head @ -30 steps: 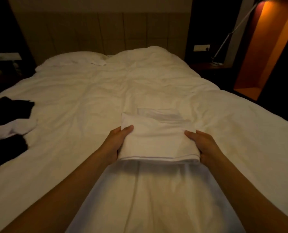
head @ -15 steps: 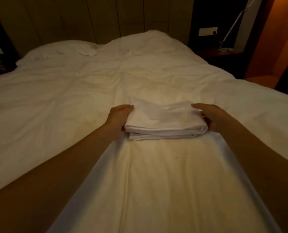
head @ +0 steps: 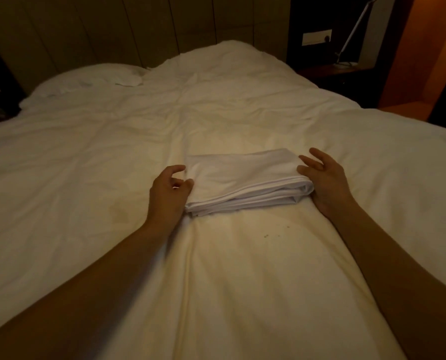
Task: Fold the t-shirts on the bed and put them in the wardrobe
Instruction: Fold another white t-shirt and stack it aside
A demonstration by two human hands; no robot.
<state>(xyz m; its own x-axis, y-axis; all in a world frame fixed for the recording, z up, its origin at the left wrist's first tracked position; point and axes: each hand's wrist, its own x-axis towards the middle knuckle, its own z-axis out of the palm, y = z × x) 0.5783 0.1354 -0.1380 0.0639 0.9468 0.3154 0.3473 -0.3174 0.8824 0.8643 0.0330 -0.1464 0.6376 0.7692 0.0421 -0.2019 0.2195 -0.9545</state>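
Bed [head: 86, 157]: white duvet, fills most of frame.
T-shirt [head: 240, 180]: white, folded, flat on the duvet at frame centre.
Left hand [head: 168, 193]: fingers loosely curled, against the shirt's left edge, gripping nothing.
Right hand [head: 323, 178]: fingers spread, touching the shirt's right edge.

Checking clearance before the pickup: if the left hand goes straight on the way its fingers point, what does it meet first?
Probably the folded white t-shirt: the left hand has its fingers curled toward the shirt's left edge, almost touching. Depth is unclear.
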